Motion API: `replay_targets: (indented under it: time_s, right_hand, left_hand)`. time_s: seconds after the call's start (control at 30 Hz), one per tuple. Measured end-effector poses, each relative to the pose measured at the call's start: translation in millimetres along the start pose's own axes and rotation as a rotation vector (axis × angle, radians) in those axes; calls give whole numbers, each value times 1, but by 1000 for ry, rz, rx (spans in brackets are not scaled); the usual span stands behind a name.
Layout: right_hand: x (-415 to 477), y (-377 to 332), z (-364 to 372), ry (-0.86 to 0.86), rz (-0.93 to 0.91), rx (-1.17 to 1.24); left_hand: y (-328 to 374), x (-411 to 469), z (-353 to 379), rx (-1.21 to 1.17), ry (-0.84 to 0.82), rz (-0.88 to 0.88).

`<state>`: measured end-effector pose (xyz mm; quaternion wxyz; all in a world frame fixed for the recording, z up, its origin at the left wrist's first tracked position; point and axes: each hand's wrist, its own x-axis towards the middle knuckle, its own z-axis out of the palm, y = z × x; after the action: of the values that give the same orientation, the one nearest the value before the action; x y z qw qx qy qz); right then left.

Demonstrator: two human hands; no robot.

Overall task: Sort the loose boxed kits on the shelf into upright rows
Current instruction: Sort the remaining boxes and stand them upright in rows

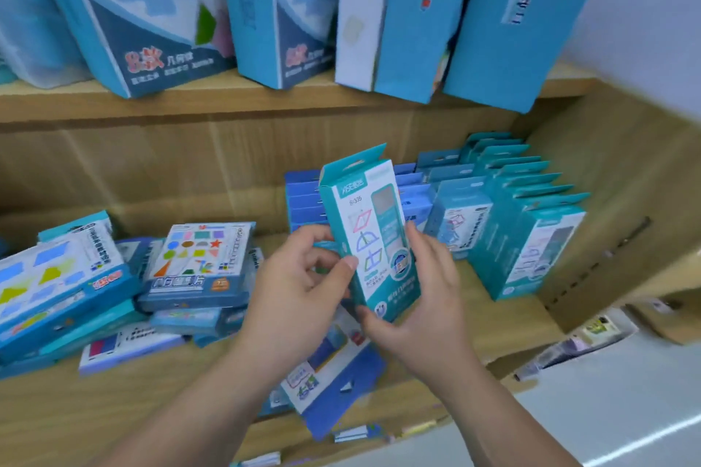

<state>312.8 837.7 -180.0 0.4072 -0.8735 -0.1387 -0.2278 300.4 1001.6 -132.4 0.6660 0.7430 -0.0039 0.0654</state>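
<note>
Teal card, thin and glossy: one boxed kit (370, 239) stands upright between both hands, above the near middle of the lower shelf (132, 390). The left hand (299, 277) pinches the kit's left edge, thumb on the front. The right hand (421, 296) has its grip clamped round the lower right corner, with a finger under the base.

I judge the kit light, stiff along its edges but easily dented on the face, so the long edges are the place to hold.

Just right stand two upright teal rows (531, 235); the far-right one shows about eight hang-tabs. One darker blue row (303, 197) stands behind the hands. At least two flat blue kits (330, 375) lie beneath them. A loose pile (189, 269) of at least six lies to the left. Five large boxes (417, 19) lean on the upper shelf.
</note>
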Motion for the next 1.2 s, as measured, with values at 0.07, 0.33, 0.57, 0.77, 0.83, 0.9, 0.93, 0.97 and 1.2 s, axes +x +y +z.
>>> replay_targets:
  time_s: [0.07, 0.33, 0.57, 0.77, 0.83, 0.9, 0.93, 0.97, 1.2]
  right_hand:
    - [-2, 23, -19, 25, -10, -40]
    - [-24, 111, -94, 114, 51, -190]
    - [-52, 168, -121, 155, 118, -296]
    - [-57, 177, -117, 40, 122, -427]
    - [-55, 177, -118, 5, 131, -410]
    - [-52, 177, -119, -16, 149, -391]
    - [-50, 179, -120, -26, 158, -385]
    - [-48, 180, -121, -33, 164, -378]
    - [-46, 185, -125, -115, 183, -324]
  left_hand:
    - [-2, 4, 30, 24, -17, 14]
    - [-21, 13, 152, 117, -114, 7]
    - [-40, 16, 227, 203, -117, 0]
    - [-53, 28, 251, 293, -64, 16]
    - [-53, 30, 256, 309, -31, 6]
    - [-54, 33, 259, 322, -3, 7]
    - [-55, 34, 261, 338, 1, 13]
    - [-56, 35, 263, 360, 3, 15]
    - [-60, 37, 268, 385, 39, 43]
